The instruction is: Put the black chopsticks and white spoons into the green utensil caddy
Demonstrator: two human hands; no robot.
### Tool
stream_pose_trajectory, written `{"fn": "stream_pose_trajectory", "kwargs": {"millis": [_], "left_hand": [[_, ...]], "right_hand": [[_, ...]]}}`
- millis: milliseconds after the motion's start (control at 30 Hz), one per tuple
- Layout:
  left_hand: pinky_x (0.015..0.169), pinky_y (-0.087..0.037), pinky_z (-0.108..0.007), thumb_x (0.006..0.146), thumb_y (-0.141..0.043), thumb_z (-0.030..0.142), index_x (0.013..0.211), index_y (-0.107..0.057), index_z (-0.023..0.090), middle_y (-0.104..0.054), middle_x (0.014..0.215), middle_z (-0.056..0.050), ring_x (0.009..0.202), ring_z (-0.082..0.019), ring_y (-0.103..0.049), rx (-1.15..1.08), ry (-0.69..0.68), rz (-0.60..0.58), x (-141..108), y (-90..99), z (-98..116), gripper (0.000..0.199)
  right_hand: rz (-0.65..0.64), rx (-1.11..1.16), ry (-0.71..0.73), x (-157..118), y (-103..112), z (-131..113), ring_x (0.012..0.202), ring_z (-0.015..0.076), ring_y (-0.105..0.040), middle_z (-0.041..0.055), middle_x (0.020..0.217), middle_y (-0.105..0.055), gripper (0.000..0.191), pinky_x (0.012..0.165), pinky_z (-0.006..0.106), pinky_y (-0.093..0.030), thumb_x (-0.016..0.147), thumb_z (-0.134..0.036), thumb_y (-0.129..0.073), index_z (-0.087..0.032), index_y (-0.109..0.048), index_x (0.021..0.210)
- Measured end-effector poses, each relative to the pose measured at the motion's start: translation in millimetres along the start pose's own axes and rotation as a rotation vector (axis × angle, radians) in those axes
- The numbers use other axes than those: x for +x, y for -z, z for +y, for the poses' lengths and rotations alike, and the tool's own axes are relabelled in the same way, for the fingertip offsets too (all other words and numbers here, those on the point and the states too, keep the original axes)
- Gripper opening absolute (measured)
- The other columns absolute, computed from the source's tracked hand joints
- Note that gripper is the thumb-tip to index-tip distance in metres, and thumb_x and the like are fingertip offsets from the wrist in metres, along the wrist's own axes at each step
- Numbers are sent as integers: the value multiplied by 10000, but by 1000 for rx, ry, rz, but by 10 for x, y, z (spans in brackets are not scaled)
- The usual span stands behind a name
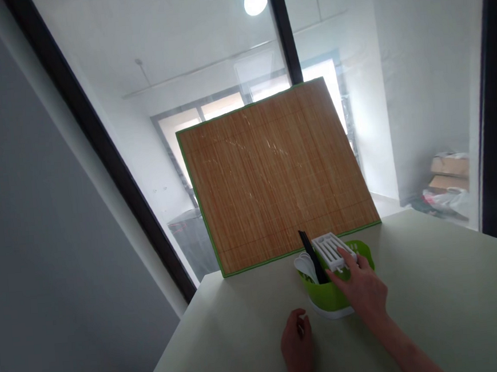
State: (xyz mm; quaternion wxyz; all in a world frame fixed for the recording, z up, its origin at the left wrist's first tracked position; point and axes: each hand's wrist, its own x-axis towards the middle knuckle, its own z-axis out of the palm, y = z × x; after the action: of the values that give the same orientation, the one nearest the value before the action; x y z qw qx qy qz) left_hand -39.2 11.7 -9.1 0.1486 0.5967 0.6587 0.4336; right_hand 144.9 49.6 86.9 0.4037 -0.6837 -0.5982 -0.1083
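My right hand point(362, 286) grips the near right edge of a white slotted plastic rack point(328, 248), thumb and fingers closed on it. The rack is tilted over a green plastic caddy point(332, 297) with a white base point(334, 314). Whether it rests on the caddy's rim, I cannot tell. In the caddy's left part stand white spoons point(305, 267) and black chopsticks point(312, 255). My left hand point(297, 342) lies on the table in front of the caddy, its fingers curled in and nothing visible held.
A bamboo mat point(274, 178) with green edging leans upright against the glass behind the caddy. All of this is on a pale table point(250, 317). Beyond the glass, cardboard boxes point(449, 170) and plastic bags lie on the floor at right.
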Motion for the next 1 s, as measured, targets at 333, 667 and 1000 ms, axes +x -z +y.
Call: {"fn": "stream_pose_trajectory", "kwargs": {"millis": [333,667,1000], "left_hand": [[594,-403,-234,847,-407,447,1022,-557,155,-561,718,-19,626,-133,-510,-201,83,98,64,46,-2,372],[810,-440,-310,663,-678,423,1206,-492,144,-586,1093,-123,928,-201,-556,-209,-42,10,947,142,431,638],[602,-439,-229,669,-674,393,829,-640,138,-658,774,-47,681,-146,-592,-181,-131,-248,1412,-68,698,303]], "right_hand": [[43,96,130,-82,143,161,1149,349,-433,170,1292,-431,706,935,491,-331,821,-543,-443,-203,-227,1401],[233,305,372,-585,-65,748,1033,281,-504,102,1137,-537,460,892,463,-371,810,-356,-533,-261,-413,1244],[176,290,282,-498,-257,943,1049,283,-481,139,1153,-515,482,878,458,-400,823,-400,-502,-169,-425,1238]]}}
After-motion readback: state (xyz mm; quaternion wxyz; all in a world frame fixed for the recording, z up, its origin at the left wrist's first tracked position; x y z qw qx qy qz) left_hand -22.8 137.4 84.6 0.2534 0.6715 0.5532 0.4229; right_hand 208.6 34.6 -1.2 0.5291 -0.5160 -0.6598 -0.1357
